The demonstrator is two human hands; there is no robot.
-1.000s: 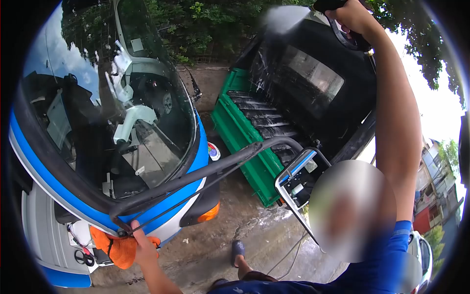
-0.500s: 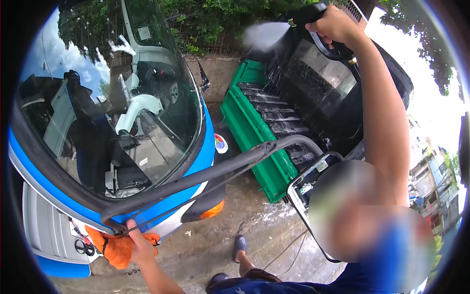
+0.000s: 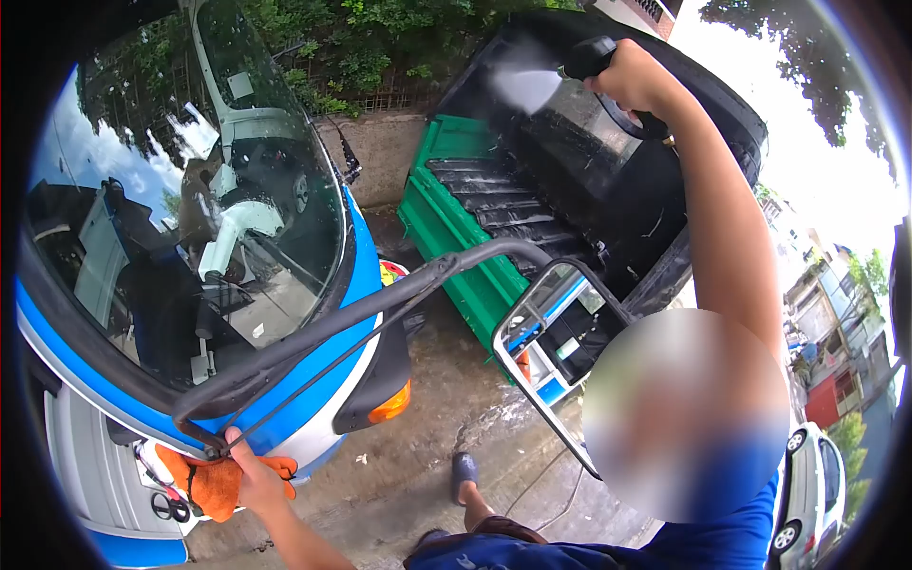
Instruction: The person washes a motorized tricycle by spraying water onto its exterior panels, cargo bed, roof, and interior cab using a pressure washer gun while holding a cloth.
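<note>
My right hand [image 3: 635, 80] is raised at the upper right, wrapped round the grip of a black spray gun [image 3: 591, 58]. White water spray [image 3: 528, 87] leaves its nozzle towards the dark inside of a green cargo bed [image 3: 459, 249] with a black ribbed floor [image 3: 494, 195]. At the lower left, my left hand [image 3: 255, 475] grips the lower end of a dark metal bar [image 3: 366, 318], where it meets the blue and white vehicle [image 3: 328, 366]. An orange cloth [image 3: 211, 486] lies against that hand and under the bar; whether the fingers also hold it is hidden.
A framed mirror [image 3: 560, 332] stands out at the bar's far end. Scissors [image 3: 171, 507] lie at the lower left. A thin hose [image 3: 570, 499] crosses the wet ground [image 3: 418, 446] near my feet. Behind are a low wall [image 3: 380, 157] and bushes; a white car [image 3: 815, 484] is at the right.
My right hand and the spray gun have come down and left from the top edge, and the spray now points at the cargo bed's interior. My left hand keeps its grip; the view has shifted.
</note>
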